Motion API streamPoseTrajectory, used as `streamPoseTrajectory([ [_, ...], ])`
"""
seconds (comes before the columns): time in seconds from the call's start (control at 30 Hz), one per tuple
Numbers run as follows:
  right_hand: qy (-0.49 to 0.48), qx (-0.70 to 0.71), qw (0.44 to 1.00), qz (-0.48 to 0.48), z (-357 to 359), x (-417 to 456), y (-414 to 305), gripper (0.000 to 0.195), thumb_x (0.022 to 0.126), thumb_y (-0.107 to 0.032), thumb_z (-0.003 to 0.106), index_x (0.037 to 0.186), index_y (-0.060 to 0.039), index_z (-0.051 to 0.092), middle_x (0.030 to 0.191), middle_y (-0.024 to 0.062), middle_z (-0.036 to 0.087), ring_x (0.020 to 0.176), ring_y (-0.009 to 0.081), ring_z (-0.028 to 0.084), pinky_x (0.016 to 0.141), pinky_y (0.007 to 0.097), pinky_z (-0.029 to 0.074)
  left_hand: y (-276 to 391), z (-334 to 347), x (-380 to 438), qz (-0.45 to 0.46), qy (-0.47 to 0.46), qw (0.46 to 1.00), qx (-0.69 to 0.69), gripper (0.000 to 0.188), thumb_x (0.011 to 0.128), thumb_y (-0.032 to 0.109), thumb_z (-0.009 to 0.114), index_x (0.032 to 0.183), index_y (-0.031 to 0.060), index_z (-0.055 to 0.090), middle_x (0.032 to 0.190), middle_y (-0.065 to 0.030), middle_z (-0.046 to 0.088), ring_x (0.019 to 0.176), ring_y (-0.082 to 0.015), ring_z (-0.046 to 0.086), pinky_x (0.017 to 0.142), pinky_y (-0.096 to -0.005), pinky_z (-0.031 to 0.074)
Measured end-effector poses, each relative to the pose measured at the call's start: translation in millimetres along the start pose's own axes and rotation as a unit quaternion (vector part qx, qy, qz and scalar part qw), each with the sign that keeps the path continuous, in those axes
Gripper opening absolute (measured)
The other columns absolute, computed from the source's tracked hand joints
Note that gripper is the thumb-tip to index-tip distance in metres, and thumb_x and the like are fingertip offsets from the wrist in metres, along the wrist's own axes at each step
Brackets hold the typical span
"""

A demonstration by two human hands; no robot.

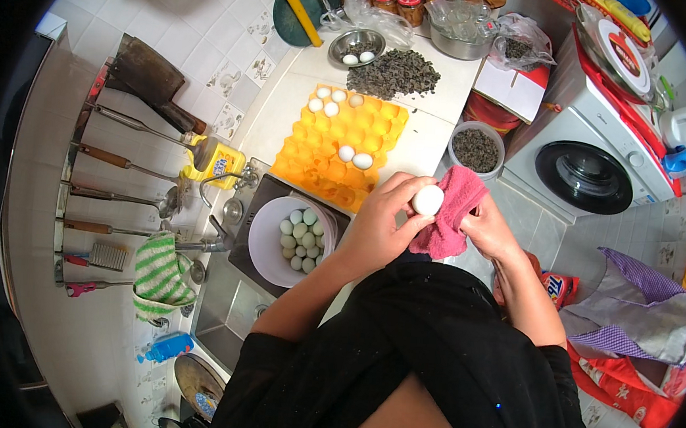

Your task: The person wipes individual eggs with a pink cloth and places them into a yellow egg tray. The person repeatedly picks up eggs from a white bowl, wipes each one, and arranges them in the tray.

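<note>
Between the thumb and fingers of my left hand [385, 220] is a white egg [428, 200]. My right hand [490, 227] grips a pink cloth [453, 213], which lies against the egg's right side. Beyond my hands, a yellow egg tray [330, 138] rests on the counter with several white eggs in its far cups and two near its right edge. To the left of my left forearm, a whitish bucket [266, 250] over the sink holds several pale greenish eggs [301, 231].
Dark dried pieces [397, 74] lie heaped behind the tray, beside a steel bowl [336, 49] with two eggs. A tub [454, 139] of dark pieces stands below the counter's right edge. The washing machine [586, 147] is at right; utensils [135, 196] hang at left.
</note>
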State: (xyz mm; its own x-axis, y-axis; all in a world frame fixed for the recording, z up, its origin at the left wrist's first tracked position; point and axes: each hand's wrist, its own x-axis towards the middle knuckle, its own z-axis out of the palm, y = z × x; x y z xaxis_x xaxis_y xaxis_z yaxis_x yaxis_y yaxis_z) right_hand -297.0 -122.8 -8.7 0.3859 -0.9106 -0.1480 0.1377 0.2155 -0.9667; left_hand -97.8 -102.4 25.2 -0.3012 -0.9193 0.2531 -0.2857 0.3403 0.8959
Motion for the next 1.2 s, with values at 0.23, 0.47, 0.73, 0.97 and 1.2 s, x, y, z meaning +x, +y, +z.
streamPoseTrajectory([
  [0.23, -0.026, -0.045, 0.998, -0.026, 3.9, 0.3, -5.4, 0.039, 0.082, -0.010, 0.065, 0.118, -0.0006, 0.055, 0.108, 0.0028, 0.061, 0.101, 0.0106, 0.058, 0.091, 0.0288, 0.047, 4.3, -0.3, 0.3, -0.013, -0.035, 0.999, 0.018, 0.040, 0.083, -0.001, 0.066, 0.122, -0.0039, 0.058, 0.111, -0.0135, 0.059, 0.096, -0.0188, 0.062, 0.079, -0.0289, 0.052],
  [0.47, -0.028, 0.057, 0.998, 0.005, -5.0, 3.2, 12.9, 0.040, 0.083, -0.006, 0.061, 0.121, -0.0017, 0.053, 0.109, 0.0029, 0.061, 0.102, 0.0105, 0.059, 0.092, 0.0290, 0.048, -5.1, -0.3, -2.3, -0.060, -0.032, 0.987, -0.143, 0.040, 0.088, -0.003, 0.060, 0.127, -0.0074, 0.052, 0.112, -0.0098, 0.058, 0.109, -0.0156, 0.058, 0.091, -0.0300, 0.050],
  [0.73, -0.053, 0.122, 0.991, -0.011, -3.8, 1.2, 7.3, 0.037, 0.090, -0.011, 0.066, 0.122, -0.0020, 0.051, 0.109, 0.0033, 0.062, 0.098, 0.0111, 0.062, 0.087, 0.0298, 0.052, -11.7, -2.7, -3.8, -0.112, -0.065, 0.949, -0.287, 0.047, 0.093, -0.004, 0.053, 0.138, -0.0044, 0.042, 0.122, -0.0089, 0.055, 0.108, -0.0123, 0.056, 0.092, -0.0280, 0.047],
  [0.97, -0.048, 0.129, 0.990, -0.015, -2.7, 0.4, 6.5, 0.038, 0.091, -0.015, 0.069, 0.123, -0.0021, 0.053, 0.110, 0.0036, 0.063, 0.099, 0.0110, 0.062, 0.086, 0.0291, 0.052, -14.7, 3.2, -4.6, -0.079, -0.052, 0.954, -0.283, 0.048, 0.092, -0.004, 0.055, 0.139, -0.0045, 0.041, 0.124, -0.0095, 0.054, 0.103, -0.0121, 0.057, 0.088, -0.0273, 0.048],
  [1.2, -0.057, -0.018, 0.998, -0.034, -1.0, 0.8, 6.0, 0.048, 0.088, -0.015, 0.072, 0.129, -0.0014, 0.052, 0.113, 0.0033, 0.063, 0.104, 0.0110, 0.059, 0.090, 0.0285, 0.050, -5.8, 1.6, -4.4, -0.027, -0.029, 0.996, -0.084, 0.043, 0.090, -0.007, 0.054, 0.132, -0.0047, 0.049, 0.122, -0.0107, 0.052, 0.103, -0.0152, 0.058, 0.086, -0.0269, 0.050],
])
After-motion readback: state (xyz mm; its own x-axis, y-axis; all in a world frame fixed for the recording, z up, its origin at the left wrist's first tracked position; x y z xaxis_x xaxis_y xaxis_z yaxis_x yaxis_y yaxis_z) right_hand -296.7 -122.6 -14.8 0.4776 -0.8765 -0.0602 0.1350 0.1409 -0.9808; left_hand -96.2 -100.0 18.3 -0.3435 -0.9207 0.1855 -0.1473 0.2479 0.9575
